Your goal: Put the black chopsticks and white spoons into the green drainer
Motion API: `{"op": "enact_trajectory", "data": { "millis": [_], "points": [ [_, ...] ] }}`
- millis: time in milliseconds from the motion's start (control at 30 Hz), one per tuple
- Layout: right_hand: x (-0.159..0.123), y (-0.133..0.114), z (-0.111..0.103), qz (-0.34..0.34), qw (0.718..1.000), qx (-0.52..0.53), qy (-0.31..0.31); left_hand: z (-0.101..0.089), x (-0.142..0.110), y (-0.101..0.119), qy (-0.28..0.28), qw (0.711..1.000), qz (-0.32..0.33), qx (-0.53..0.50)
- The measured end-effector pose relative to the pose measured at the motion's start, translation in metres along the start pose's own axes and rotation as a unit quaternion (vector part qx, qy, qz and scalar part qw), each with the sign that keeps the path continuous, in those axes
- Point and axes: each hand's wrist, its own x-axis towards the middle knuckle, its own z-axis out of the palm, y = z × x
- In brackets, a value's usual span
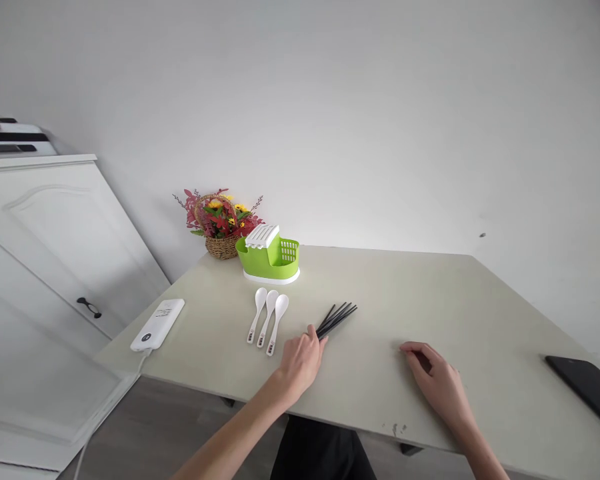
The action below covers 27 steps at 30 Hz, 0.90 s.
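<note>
My left hand [301, 360] lies on the beige table [390, 293] with its fingers curled around the near ends of a bundle of black chopsticks [338, 317], which point away to the right. My right hand [437, 380] rests on the table further right, fingers loosely bent, nothing in it. Three white spoons [269, 320] lie side by side just left of my left hand. Behind them stands a green cutlery holder [273, 257] with a white slotted lid and a white base.
A basket of red and yellow flowers [221, 223] stands at the back against the wall. A white power bank [158, 325] with a cable lies at the table's left edge. A black tablet [587, 387] lies at the right edge. A white cabinet [55, 240] stands on the left.
</note>
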Motion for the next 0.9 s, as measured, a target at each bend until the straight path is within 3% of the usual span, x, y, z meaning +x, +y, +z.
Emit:
{"op": "enact_trajectory", "data": {
  "millis": [333, 900],
  "points": [
    [-0.001, 0.003, 0.001, -0.009, 1.0, -0.002, 0.005, 0.001, -0.004, 0.009, -0.031, 0.998, 0.027, 0.041],
    [-0.001, -0.001, -0.002, 0.006, 1.0, -0.004, -0.003, 0.004, -0.009, 0.019, -0.01, 0.997, 0.031, 0.065]
  ]
}}
